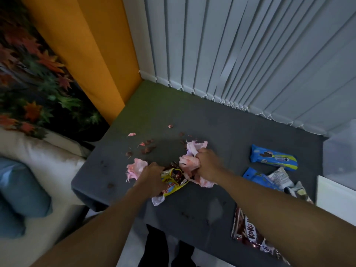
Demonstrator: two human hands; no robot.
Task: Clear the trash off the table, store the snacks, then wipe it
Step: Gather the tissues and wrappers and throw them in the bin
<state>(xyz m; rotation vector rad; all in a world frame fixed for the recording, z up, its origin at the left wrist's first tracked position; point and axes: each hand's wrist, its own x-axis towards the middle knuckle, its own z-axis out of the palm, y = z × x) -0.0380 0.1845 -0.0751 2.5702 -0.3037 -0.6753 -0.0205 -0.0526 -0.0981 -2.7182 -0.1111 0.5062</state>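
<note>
Trash (pixel 187 163): heap mid-surface (pixel 212 122), right between my hands | left hand (pixel 152 176): clenched on pink tissue (pixel 135 169), yellow wrapper (pixel 173 183) touching it | right hand (pixel 207 162): fist full of tissue too | I reckon both draw inward to bunch it for one lift | crumbs (pixel 148 148) just beyond, snacks (pixel 273 158) well right, untouched

Two blue cookie packs (pixel 273 158) (pixel 257 179), one Koko bag (pixel 248 233), one yellow wrapper (pixel 172 186).

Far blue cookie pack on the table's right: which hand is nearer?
Right. The right hand grips pink tissue just left of the far blue cookie pack, not touching it; the left hand is farther left, at the yellow wrapper.
</note>
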